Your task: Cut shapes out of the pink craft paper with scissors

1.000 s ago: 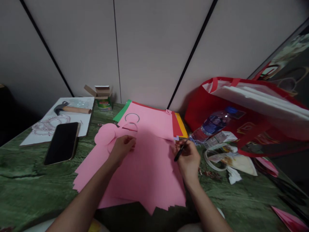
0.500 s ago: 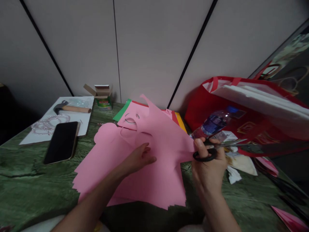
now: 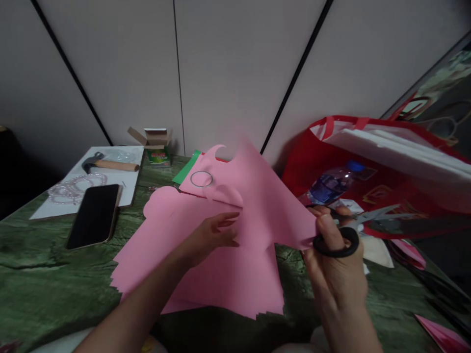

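Note:
My right hand (image 3: pixel 336 255) grips scissors (image 3: pixel 340 242) by the black handles, blades pointing right and parted. Its fingers also pinch the corner of a lifted sheet of pink paper (image 3: pixel 270 201), which has a curved cut edge and is blurred by motion at its upper end. My left hand (image 3: pixel 215 233) is open over the pink sheets, fingers slightly bent and thumb apart; whether it touches them I cannot tell. Below lies a stack of pink paper (image 3: pixel 158 245) with stepped edges. A thin dark circle (image 3: pixel 201 179) shows on pink paper behind.
At left are a black phone (image 3: pixel 94 215), a hammer (image 3: pixel 114 165), beaded strands (image 3: pixel 79 189) and a white board (image 3: pixel 128 191). A small open box (image 3: pixel 158 153) stands behind. To the right are a red bag (image 3: pixel 305 147), a water bottle (image 3: pixel 331 184) and pink scraps (image 3: pixel 443 331).
My right hand has moved right and slightly toward me with the scissors, drawing the pink sheet along. The scissor blades have parted more. My left hand has barely moved.

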A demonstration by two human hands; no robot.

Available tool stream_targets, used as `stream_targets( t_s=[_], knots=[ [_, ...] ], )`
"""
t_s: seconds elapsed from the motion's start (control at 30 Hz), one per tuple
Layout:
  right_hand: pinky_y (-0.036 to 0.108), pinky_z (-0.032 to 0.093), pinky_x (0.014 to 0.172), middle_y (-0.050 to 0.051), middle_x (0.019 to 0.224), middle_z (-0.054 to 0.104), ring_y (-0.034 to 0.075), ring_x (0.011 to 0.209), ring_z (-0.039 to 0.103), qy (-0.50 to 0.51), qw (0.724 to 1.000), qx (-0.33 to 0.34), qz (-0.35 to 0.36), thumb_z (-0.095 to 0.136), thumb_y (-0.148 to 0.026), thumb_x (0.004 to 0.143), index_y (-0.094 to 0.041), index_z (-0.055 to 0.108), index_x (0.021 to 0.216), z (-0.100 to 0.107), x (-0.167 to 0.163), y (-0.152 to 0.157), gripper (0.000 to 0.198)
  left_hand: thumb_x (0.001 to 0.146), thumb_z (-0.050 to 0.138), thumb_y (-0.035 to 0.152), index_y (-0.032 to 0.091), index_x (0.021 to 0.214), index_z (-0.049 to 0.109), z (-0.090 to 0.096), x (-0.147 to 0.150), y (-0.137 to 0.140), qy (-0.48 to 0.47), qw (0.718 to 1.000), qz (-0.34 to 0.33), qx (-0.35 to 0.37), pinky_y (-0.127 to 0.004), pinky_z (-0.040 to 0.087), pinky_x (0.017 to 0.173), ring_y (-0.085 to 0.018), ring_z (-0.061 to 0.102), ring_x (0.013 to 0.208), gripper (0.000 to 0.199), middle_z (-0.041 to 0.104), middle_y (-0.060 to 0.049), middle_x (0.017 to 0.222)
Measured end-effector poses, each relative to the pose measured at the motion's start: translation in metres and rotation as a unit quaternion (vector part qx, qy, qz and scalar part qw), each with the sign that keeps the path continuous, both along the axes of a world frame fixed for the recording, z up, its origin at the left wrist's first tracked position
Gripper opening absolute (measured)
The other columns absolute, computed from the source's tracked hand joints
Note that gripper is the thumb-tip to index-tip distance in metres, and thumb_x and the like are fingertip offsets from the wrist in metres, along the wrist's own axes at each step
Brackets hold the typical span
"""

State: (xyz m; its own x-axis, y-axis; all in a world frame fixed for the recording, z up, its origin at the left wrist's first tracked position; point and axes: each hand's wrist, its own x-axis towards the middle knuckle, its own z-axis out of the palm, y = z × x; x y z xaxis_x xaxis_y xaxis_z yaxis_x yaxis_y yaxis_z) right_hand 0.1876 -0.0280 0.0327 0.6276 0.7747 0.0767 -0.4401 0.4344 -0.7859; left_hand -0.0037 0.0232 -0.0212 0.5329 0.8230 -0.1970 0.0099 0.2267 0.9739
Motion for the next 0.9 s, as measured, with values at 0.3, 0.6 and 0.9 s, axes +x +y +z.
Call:
stream_targets(
  t_s=[0.3,0.6,0.9],
  knots=[
    [0.021,0.049,0.071,-0.006,0.08,0.054,0.008,0.074,0.059,-0.015,0.998,0.03,0.048,0.076,-0.009,0.057,-0.023,0.053,0.082,0.009,-0.004,-0.008,0.037,0.071,0.07,0.028,0.022,0.12,0.056,-0.001,-0.006,0.002,-0.085,0.987,-0.011,-0.137,-0.027,0.046,0.072,-0.012,0.051,0.077,0.052,0.054,-0.001,0.082],
    [0.025,0.048,0.079,-0.006,0.08,0.055,0.009,0.074,0.059,-0.045,0.999,0.009,-0.001,0.077,-0.014,0.057,-0.024,0.052,0.083,0.004,0.002,-0.003,0.038,0.065,0.074,0.026,0.03,0.134,0.039,0.001,-0.012,-0.002,-0.063,0.983,-0.071,-0.16,-0.029,0.04,0.081,-0.025,0.038,0.121,0.078,0.045,-0.013,0.13],
    [0.022,0.049,0.074,-0.007,0.077,0.058,0.008,0.072,0.059,-0.008,1.0,0.006,0.006,0.08,-0.012,0.051,-0.023,0.054,0.081,0.005,-0.001,-0.003,0.041,0.065,0.072,0.035,0.029,0.127,0.044,0.001,-0.008,-0.002,-0.011,0.987,-0.035,-0.156,-0.024,0.032,0.069,-0.019,0.045,0.106,0.069,0.053,-0.005,0.103]
  ],
)
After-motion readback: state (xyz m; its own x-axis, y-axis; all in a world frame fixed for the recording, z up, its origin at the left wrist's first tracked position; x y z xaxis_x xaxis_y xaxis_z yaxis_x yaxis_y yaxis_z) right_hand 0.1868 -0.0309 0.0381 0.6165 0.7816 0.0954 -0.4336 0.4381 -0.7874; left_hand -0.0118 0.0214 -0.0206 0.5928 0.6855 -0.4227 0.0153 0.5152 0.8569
